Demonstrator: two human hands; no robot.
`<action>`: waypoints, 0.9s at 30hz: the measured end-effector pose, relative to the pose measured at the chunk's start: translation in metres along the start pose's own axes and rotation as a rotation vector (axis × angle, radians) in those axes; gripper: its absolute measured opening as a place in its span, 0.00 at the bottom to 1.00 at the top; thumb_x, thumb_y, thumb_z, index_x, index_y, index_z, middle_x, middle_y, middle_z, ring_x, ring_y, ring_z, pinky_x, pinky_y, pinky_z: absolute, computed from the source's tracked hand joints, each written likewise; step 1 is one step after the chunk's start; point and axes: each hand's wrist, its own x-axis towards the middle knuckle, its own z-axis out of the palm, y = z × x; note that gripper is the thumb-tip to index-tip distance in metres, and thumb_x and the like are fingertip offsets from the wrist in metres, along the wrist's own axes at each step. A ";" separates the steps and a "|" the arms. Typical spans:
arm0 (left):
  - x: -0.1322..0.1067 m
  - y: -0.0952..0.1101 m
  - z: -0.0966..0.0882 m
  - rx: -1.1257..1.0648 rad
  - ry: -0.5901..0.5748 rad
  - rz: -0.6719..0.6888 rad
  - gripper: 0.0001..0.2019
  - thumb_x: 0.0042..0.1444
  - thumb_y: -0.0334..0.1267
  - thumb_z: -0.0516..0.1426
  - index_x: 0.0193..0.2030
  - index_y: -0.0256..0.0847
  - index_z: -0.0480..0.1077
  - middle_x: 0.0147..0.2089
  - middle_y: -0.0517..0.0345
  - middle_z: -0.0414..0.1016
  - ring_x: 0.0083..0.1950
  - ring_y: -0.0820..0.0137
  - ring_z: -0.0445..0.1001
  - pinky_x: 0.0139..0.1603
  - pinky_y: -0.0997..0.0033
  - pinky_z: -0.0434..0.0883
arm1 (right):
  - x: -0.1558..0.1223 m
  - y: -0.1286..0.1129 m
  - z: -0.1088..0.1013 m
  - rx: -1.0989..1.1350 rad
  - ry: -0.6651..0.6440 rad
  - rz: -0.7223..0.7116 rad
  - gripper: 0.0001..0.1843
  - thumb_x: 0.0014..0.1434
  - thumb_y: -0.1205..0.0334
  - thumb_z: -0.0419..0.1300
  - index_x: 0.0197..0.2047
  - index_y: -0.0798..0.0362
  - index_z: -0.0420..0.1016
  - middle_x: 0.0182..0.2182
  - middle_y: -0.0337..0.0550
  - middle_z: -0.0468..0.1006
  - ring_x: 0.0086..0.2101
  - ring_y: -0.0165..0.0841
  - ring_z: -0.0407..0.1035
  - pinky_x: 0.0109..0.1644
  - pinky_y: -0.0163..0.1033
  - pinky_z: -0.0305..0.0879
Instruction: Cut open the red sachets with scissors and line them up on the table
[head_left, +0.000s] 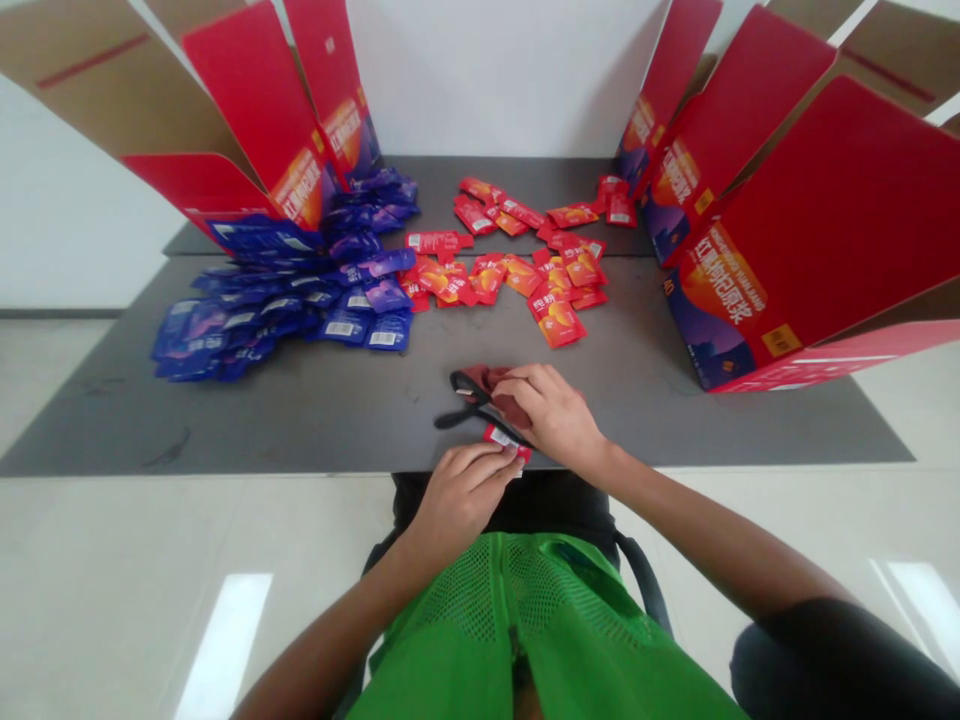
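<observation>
My left hand (461,495) is at the near edge of the grey table (300,400), its fingertips pinched on a small red sachet (501,438). My right hand (551,410) lies just above it, fingers curled over a dark red pouch (487,380) that has a black strap or cord (461,410) trailing to the left. The two hands almost touch. Further back lie a spread of red and orange sachets (517,270) at the centre and a large heap of blue sachets (300,290) to the left.
Open red cartons stand tilted on both sides: one pair at the back left (262,130), several at the right (810,240). A white wall closes off the back. My green mesh vest (540,630) fills the bottom of the view, above a pale floor.
</observation>
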 end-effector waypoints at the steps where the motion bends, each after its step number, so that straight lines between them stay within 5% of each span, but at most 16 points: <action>1: 0.000 0.000 0.001 -0.004 0.013 0.003 0.13 0.75 0.33 0.54 0.60 0.40 0.75 0.55 0.55 0.82 0.56 0.63 0.76 0.56 0.60 0.71 | 0.003 0.008 0.000 -0.033 0.010 0.010 0.09 0.72 0.63 0.58 0.53 0.48 0.75 0.51 0.48 0.78 0.49 0.41 0.72 0.52 0.48 0.73; 10: -0.003 -0.003 0.006 0.008 0.038 0.017 0.14 0.73 0.31 0.56 0.62 0.40 0.74 0.55 0.53 0.81 0.57 0.61 0.75 0.56 0.57 0.73 | 0.030 0.064 -0.008 -0.243 0.064 -0.029 0.10 0.73 0.63 0.56 0.53 0.49 0.75 0.51 0.49 0.78 0.49 0.43 0.70 0.53 0.50 0.71; 15: -0.004 -0.002 0.006 0.006 0.032 0.005 0.14 0.73 0.31 0.56 0.61 0.40 0.74 0.56 0.53 0.81 0.58 0.61 0.75 0.56 0.57 0.72 | 0.019 0.025 -0.018 -0.096 0.184 0.009 0.09 0.72 0.62 0.57 0.54 0.46 0.74 0.53 0.47 0.77 0.52 0.41 0.71 0.55 0.49 0.71; 20: -0.002 0.000 0.005 0.003 0.002 -0.029 0.10 0.73 0.31 0.56 0.54 0.40 0.77 0.51 0.54 0.82 0.54 0.61 0.75 0.54 0.57 0.72 | -0.005 -0.012 -0.004 0.057 -0.004 -0.081 0.10 0.72 0.65 0.58 0.54 0.46 0.74 0.52 0.46 0.78 0.52 0.39 0.72 0.55 0.47 0.72; 27: -0.004 -0.003 0.006 0.006 0.027 0.001 0.13 0.72 0.30 0.56 0.61 0.39 0.75 0.54 0.52 0.81 0.57 0.61 0.74 0.57 0.56 0.74 | 0.021 0.059 -0.006 -0.169 0.045 0.012 0.10 0.73 0.62 0.55 0.53 0.48 0.76 0.52 0.49 0.78 0.50 0.43 0.70 0.53 0.49 0.70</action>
